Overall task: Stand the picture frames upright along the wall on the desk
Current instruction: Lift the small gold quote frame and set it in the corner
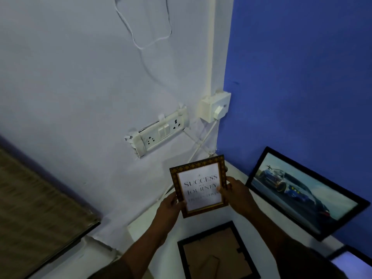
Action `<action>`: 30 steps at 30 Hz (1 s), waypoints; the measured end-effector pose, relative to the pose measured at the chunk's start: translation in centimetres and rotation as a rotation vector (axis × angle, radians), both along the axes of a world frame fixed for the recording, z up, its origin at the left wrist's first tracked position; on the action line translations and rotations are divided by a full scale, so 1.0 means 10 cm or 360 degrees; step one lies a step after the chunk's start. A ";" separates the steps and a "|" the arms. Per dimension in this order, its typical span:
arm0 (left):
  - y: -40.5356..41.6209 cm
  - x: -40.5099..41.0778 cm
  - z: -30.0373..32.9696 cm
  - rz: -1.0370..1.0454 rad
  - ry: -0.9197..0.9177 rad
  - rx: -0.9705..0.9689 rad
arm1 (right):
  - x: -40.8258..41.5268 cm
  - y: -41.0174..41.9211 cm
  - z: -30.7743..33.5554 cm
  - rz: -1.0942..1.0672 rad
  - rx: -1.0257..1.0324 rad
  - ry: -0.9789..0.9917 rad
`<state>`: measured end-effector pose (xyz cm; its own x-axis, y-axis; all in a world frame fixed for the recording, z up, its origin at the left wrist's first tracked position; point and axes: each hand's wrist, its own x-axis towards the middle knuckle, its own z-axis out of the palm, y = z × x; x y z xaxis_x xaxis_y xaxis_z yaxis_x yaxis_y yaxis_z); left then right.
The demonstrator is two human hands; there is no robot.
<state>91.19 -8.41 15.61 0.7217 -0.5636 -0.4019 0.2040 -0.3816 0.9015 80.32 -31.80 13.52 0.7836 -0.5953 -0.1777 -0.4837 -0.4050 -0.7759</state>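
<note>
A small gold-patterned frame [199,186] with a "Success is a journey" print is held upright above the white desk [173,254], near the corner of the walls. My left hand [171,208] grips its lower left edge and my right hand [235,192] grips its right edge. A large black frame with a car picture [306,192] stands leaning against the blue wall on the right. A black frame [217,252] lies face down on the desk below my hands, its brown backing up. Another frame's corner [352,262] shows at the bottom right.
A white socket strip [159,132] and a plug box [215,106] with cables sit on the pale wall above the desk corner. A dark-edged woven panel [38,214] fills the lower left.
</note>
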 end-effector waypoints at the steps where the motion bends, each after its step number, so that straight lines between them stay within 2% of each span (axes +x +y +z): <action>1: -0.04 0.10 -0.06 0.0002 0.0018 -0.0007 | 0.10 -0.03 -0.01 0.0000 0.0029 0.0015; 8: -0.31 0.64 -0.48 0.0051 0.0193 0.0045 | 0.68 -0.25 -0.38 -0.0002 0.0265 0.0130; 14: -0.53 0.91 -0.69 0.0056 0.0168 0.0102 | 0.94 -0.42 -0.58 -0.0047 0.0428 0.0142; 21: -0.64 1.04 -0.81 0.0088 0.0081 0.0088 | 1.14 -0.64 -0.68 -0.0056 0.0424 0.0106; 30: -0.69 0.97 -0.84 0.0258 0.0202 0.0130 | 1.07 -0.58 -0.78 -0.0076 0.0485 0.0098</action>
<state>100.94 -15.34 7.22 0.7410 -0.4061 -0.5348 0.3784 -0.4054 0.8321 91.00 -37.57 5.77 0.7384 -0.5432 -0.3997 -0.5462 -0.1342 -0.8268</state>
